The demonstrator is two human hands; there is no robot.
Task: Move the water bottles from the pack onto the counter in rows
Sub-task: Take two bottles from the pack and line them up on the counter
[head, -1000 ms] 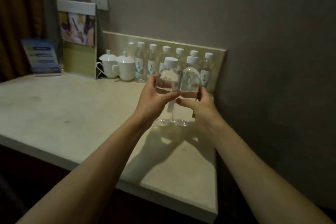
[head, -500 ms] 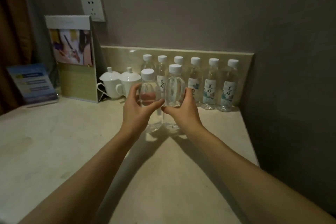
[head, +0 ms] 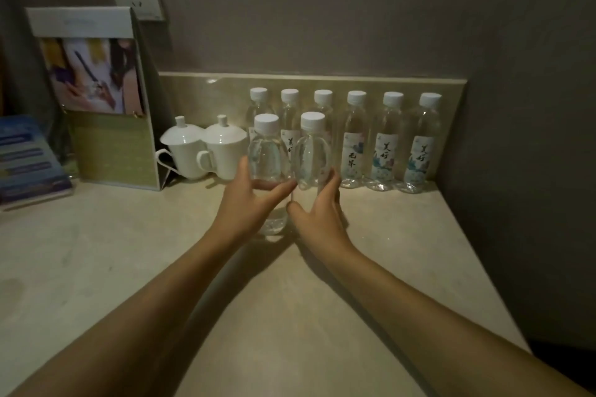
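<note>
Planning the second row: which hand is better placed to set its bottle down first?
Probably left. The left hand holds its bottle with the base near the counter; the right hand hides its bottle's base.

Clear glossy plastic bottles (head: pixel 268 155), matt stone-look counter (head: pixel 290 316), glossy white ceramic cups (head: pixel 206 151)

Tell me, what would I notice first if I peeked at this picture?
Two hands, the left hand and right hand, each holding a clear water bottle side by side in the middle of the counter. Behind them a row of six bottles stands along the back wall, with two white lidded cups to its left.
</note>
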